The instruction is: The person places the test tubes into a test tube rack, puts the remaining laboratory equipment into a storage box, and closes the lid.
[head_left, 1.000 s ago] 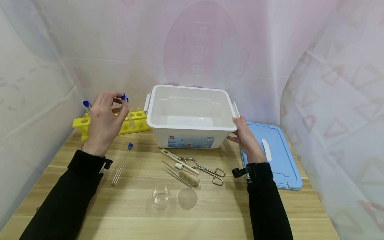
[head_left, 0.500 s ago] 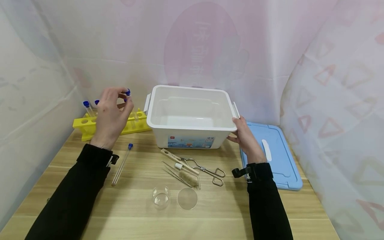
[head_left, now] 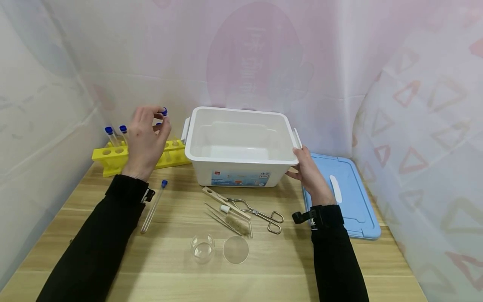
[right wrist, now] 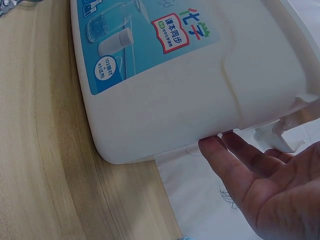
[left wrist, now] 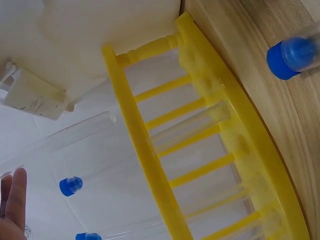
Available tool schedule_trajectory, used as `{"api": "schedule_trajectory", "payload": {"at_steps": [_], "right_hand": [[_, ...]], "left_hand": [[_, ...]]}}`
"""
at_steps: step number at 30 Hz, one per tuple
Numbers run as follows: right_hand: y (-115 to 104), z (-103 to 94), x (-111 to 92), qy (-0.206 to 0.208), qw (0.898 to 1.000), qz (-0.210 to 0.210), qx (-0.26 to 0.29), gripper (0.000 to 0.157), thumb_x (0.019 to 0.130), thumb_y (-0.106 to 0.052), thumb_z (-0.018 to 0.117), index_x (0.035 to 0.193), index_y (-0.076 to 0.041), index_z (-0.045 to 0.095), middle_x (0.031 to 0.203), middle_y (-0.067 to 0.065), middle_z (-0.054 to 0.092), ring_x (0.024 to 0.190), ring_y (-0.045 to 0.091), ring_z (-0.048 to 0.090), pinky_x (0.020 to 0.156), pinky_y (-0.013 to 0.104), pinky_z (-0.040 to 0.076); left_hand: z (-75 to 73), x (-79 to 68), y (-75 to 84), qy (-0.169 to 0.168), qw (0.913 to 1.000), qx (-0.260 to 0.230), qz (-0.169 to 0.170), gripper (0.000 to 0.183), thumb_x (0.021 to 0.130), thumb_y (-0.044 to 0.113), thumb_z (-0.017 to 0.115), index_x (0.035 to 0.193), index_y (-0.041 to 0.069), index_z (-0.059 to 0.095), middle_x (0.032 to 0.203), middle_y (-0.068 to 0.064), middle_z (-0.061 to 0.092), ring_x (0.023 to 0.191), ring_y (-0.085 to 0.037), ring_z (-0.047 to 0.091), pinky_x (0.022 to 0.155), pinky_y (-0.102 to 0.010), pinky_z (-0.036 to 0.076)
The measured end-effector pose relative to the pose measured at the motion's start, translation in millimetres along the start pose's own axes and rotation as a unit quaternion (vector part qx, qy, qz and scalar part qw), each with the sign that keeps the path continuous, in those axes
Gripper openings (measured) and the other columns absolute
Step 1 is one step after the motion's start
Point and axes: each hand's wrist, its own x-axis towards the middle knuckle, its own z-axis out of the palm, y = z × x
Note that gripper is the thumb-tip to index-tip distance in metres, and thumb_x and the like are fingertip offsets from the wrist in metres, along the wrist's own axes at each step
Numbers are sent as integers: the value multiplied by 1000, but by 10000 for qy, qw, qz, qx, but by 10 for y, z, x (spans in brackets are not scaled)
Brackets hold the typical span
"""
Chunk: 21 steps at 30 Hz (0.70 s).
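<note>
My left hand pinches a blue-capped test tube above the yellow test tube rack. In the left wrist view the tube's rounded lower end is clear of the rack, beside its top rail. Other blue-capped tubes stand in the rack. With thumb at the rim, my right hand holds the right end of a white plastic storage box; its fingertips touch the end wall in the right wrist view. Another capped test tube lies on the table, near my left wrist.
Crucible tongs, a wooden test tube clamp, tweezers and a tube brush lie before the box. A small beaker and a round glass disc are nearer. A blue lid lies right.
My left hand has moved right and slightly up with the pinched test tube, uncovering more of the rack's left part. My right hand stays at the box.
</note>
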Motion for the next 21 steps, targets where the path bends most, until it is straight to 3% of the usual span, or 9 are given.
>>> {"api": "schedule_trajectory", "payload": {"at_steps": [9, 21], "right_hand": [[-12, 3, -13, -25, 10000, -14, 62, 80, 103, -59, 51, 165, -27, 13, 159, 22, 34, 133, 34, 55, 100, 52, 53], [-3, 6, -4, 6, 9999, 28, 119, 78, 103, -58, 52, 165, -29, 14, 157, 20, 38, 130, 31, 58, 99, 53, 54]], "left_hand": [[67, 3, -42, -125, 9997, -194, -94, 22, 105, 16, 56, 126, 8, 59, 124, -12, 54, 112, -23, 58, 91, -40, 60], [147, -49, -181, -329, 9992, 114, -177, 24, 106, 19, 53, 127, 8, 58, 123, -12, 54, 111, -23, 60, 89, -38, 60]]}}
